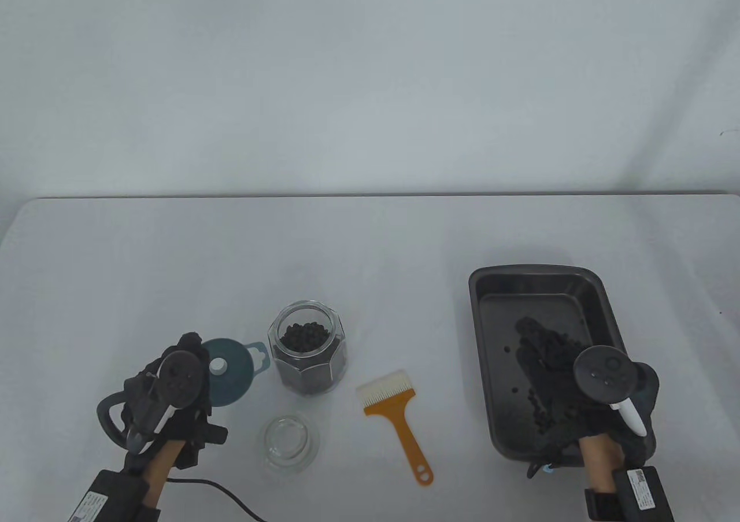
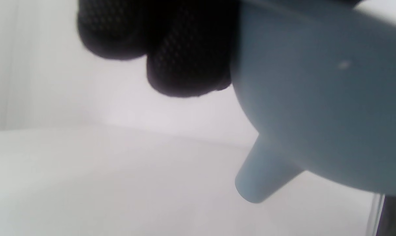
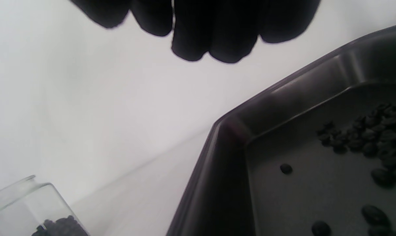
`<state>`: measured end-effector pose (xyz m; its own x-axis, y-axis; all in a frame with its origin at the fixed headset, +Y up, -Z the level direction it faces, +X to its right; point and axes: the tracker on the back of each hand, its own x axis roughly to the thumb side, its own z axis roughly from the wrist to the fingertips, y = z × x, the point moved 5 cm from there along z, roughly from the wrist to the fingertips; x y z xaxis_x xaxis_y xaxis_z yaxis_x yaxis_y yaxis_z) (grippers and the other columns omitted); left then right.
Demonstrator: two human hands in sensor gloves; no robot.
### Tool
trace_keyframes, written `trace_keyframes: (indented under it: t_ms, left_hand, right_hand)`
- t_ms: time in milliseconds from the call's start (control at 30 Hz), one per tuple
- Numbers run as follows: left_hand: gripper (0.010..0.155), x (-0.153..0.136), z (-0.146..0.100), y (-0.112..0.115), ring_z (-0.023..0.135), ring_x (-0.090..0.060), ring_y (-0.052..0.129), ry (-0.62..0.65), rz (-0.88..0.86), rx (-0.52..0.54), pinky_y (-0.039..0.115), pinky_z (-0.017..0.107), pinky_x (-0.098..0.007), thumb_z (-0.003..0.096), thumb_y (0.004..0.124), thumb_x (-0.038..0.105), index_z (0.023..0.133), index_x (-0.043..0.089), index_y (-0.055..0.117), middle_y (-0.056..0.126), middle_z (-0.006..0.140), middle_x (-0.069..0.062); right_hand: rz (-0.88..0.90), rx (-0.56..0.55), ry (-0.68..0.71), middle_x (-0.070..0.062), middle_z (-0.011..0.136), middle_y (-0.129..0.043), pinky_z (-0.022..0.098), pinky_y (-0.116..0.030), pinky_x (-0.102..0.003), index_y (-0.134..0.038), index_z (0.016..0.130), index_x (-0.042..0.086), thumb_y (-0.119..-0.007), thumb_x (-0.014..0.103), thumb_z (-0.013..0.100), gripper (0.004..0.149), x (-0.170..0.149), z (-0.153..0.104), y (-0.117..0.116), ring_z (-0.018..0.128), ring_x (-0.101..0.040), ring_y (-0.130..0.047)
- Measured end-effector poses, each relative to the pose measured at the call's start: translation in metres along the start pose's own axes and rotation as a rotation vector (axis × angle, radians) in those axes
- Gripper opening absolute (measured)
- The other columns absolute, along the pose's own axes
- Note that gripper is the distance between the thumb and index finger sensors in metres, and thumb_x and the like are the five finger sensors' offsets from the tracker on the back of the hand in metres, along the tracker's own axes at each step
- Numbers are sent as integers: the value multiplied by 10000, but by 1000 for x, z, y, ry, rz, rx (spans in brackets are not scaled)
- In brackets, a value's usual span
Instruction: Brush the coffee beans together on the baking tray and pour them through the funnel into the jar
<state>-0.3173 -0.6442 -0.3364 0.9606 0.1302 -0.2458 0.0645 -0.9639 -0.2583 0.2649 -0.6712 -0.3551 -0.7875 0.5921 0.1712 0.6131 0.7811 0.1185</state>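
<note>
Left hand point(image 1: 167, 398) holds the one blue funnel point(image 1: 228, 376) by its rim near the surface's front edge, just left of the single glass jar point(image 1: 308, 347), part-filled with beans. One glass lid point(image 1: 288, 443) and one orange brush point(image 1: 396, 411) lie between. Right hand point(image 1: 601, 395), fingers relaxed, hovers over the one baking tray point(image 1: 491, 291) of coffee beans point(image 3: 368, 141).

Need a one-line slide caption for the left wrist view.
Left hand's gloved fingers grip the blue funnel, spout angled down above the white table.
</note>
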Motion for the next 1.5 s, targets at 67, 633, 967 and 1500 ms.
trace_keyframes:
  t_ms: [67, 633, 967, 1500]
  left_hand:
    - [452, 6, 8, -26, 306, -19, 1016, -2, -50, 23, 885, 336, -326, 520, 717, 533, 886, 278, 791, 960, 628, 13]
    - [485, 106, 59, -14, 212, -18, 992, 9, -244, -372, 888, 300, -331, 497, 730, 601, 786, 236, 866, 975, 500, 11]
    - [470, 110, 62, 17, 214, -21, 994, -22, -147, -418, 888, 304, -334, 499, 731, 598, 763, 238, 877, 978, 492, 11]
    - [590, 99, 60, 9, 316, -64, 1026, -10, -217, -410, 882, 370, -370, 471, 683, 676, 840, 243, 841, 973, 598, -13]
  right_hand:
    - [3, -2, 1, -80, 914, -800, 599, -713, -541, -638, 1003, 294, -678, 451, 497, 532, 0, 0, 1, 780, -322, -843]
    - [8, -4, 1, -80, 915, -800, 601, -711, -540, -636, 1004, 295, -678, 451, 497, 532, 0, 0, 2, 781, -322, -842]
    - [8, 1, 1, -80, 916, -799, 601, -711, -541, -637, 1004, 294, -678, 452, 497, 532, -1, 0, 2, 781, -324, -841]
    - [-2, 7, 2, -80, 914, -801, 600, -712, -540, -639, 1003, 293, -678, 451, 497, 532, 0, 0, 0, 778, -323, -844]
